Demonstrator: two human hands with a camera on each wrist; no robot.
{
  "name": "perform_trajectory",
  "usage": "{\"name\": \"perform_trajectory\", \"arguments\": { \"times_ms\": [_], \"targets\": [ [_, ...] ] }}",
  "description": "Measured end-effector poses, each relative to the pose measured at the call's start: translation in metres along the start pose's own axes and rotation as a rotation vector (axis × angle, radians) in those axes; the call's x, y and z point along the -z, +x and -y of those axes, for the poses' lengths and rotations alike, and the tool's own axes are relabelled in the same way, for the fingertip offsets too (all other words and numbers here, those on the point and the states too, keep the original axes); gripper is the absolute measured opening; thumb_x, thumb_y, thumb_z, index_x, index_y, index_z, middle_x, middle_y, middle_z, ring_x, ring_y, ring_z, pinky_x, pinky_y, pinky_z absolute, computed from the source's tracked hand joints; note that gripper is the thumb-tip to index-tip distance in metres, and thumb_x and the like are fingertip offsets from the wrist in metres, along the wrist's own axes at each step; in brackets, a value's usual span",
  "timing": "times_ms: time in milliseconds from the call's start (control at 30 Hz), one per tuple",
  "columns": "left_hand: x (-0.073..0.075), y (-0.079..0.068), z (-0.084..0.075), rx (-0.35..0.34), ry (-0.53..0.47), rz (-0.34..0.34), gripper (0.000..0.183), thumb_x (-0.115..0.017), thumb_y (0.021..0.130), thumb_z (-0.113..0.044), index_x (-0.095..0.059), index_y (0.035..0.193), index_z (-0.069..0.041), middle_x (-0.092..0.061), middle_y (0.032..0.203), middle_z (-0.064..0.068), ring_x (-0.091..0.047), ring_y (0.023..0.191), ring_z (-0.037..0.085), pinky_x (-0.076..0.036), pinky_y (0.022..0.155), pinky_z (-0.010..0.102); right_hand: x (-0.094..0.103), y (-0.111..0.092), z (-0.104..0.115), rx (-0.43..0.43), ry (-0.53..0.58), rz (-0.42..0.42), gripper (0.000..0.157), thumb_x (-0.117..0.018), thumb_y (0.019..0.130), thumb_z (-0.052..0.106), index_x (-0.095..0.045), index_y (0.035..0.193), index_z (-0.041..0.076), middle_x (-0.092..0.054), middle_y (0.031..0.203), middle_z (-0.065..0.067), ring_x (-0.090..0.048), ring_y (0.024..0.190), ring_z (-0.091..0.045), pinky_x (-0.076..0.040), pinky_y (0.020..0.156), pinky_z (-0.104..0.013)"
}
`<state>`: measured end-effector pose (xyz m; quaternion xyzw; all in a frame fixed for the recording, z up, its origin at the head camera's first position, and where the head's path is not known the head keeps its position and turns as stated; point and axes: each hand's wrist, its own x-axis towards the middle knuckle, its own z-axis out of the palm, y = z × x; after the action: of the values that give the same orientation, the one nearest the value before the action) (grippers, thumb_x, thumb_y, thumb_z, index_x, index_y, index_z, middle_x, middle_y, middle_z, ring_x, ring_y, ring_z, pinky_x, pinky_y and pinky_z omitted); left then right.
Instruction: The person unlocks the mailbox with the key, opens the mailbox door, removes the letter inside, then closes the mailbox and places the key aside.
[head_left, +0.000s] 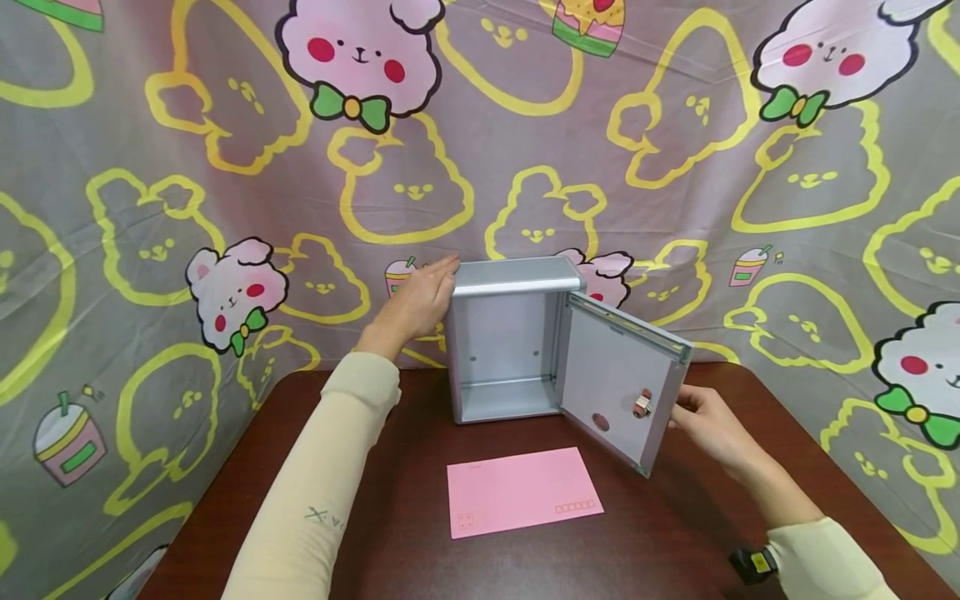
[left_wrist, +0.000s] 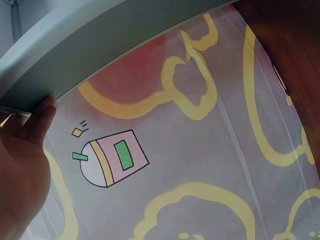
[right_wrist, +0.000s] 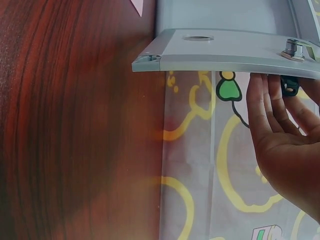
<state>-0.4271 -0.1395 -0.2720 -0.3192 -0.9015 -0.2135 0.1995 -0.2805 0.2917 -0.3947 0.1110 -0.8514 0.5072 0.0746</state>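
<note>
A grey metal letter box stands upright at the back, its door swung out to the right. My left hand rests on the box's upper left corner; in the left wrist view its fairly straight fingers touch the side panel. At the door's outer face is my right hand. In the right wrist view, its thumb and forefinger are around a dark-headed key, while other fingertips touch the door. The lock shows on the door's inner face. A pink envelope lies flat in front.
Everything stands on a dark reddish-brown table. Behind it and along both sides hangs a patterned cloth with cartoon figures. A black strap with a yellow tag shows at the right cuff.
</note>
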Motion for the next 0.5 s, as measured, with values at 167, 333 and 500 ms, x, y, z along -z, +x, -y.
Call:
{"name": "perform_trajectory", "arguments": {
  "times_ms": [167, 333, 500],
  "targets": [
    [0.0002, 0.0001, 0.0000, -0.004, 0.002, 0.000, 0.058, -0.020, 0.107, -0.023, -0.047, 0.150, 0.004, -0.041, 0.160, 0.013, -0.037, 0.149, 0.031, -0.025, 0.125, 0.045, 0.0004, -0.0006, 0.0003, -0.003, 0.002, 0.005, 0.024, -0.055, 0.102, 0.006, -0.067, 0.114, -0.012, -0.072, 0.096, -0.002, -0.067, 0.085, -0.004, -0.058, 0.075, -0.025],
    [0.0000, 0.0008, -0.0003, -0.004, 0.001, -0.001, 0.056, -0.021, 0.108, -0.021, -0.047, 0.150, 0.004, -0.041, 0.160, 0.013, -0.037, 0.149, 0.031, -0.025, 0.125, 0.045, 0.0008, -0.0008, 0.0008, -0.002, 0.003, 0.006, 0.024, -0.056, 0.101, 0.005, -0.067, 0.114, -0.011, -0.072, 0.096, -0.002, -0.066, 0.085, -0.004, -0.057, 0.074, -0.025],
    [0.0005, 0.0008, -0.0011, 0.005, -0.002, 0.003, 0.055, -0.022, 0.108, -0.021, -0.046, 0.151, 0.004, -0.041, 0.161, 0.012, -0.037, 0.149, 0.031, -0.025, 0.125, 0.044, 0.0005, -0.0007, 0.0007, -0.002, 0.005, 0.008, 0.025, -0.056, 0.102, 0.007, -0.067, 0.114, -0.012, -0.072, 0.095, -0.001, -0.066, 0.085, -0.004, -0.057, 0.074, -0.024]
  ]
}}
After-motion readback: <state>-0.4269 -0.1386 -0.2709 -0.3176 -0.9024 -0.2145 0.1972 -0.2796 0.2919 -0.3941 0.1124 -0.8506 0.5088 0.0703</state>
